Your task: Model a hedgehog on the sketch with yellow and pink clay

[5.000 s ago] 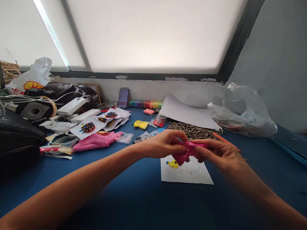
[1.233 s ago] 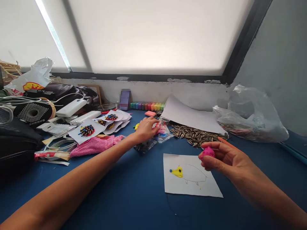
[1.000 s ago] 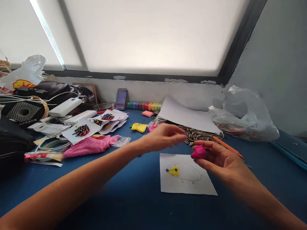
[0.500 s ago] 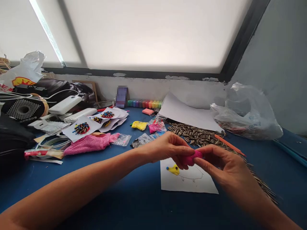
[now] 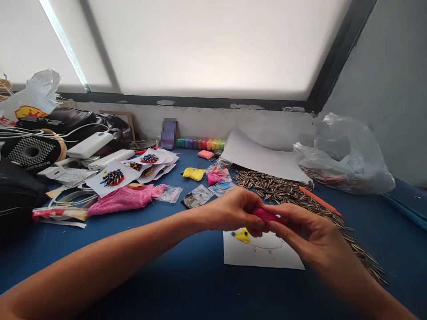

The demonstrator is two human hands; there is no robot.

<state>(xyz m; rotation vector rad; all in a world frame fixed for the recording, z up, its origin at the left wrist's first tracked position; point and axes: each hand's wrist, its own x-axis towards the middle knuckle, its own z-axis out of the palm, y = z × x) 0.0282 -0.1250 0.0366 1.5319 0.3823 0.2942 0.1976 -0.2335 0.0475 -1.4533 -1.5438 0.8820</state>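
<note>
Between both hands is a lump of pink modelling clay (image 5: 266,215), pinched from each side. My left hand (image 5: 238,211) is closed on its left end, and my right hand (image 5: 296,226) grips the right end between thumb and fingers. Below them on the blue table lies a white sheet (image 5: 263,260) with a pencil outline of an animal with small legs. Its head is covered in yellow clay (image 5: 242,235), with a blue ball at the snout tip and a dark one as an eye. My hands hide the top of the drawing.
Sunflower seeds (image 5: 273,186) spread behind and right of my hands, with an orange pencil (image 5: 320,201) across them. Clay packets (image 5: 193,174), a pink cloth (image 5: 122,200) and finished seed pictures (image 5: 113,178) lie left. A plastic bag (image 5: 353,164) stands back right.
My fingers have shifted around the pink clay, which now looks longer and flatter and is tilted down to the right. The paper and the other things stay where they were.
</note>
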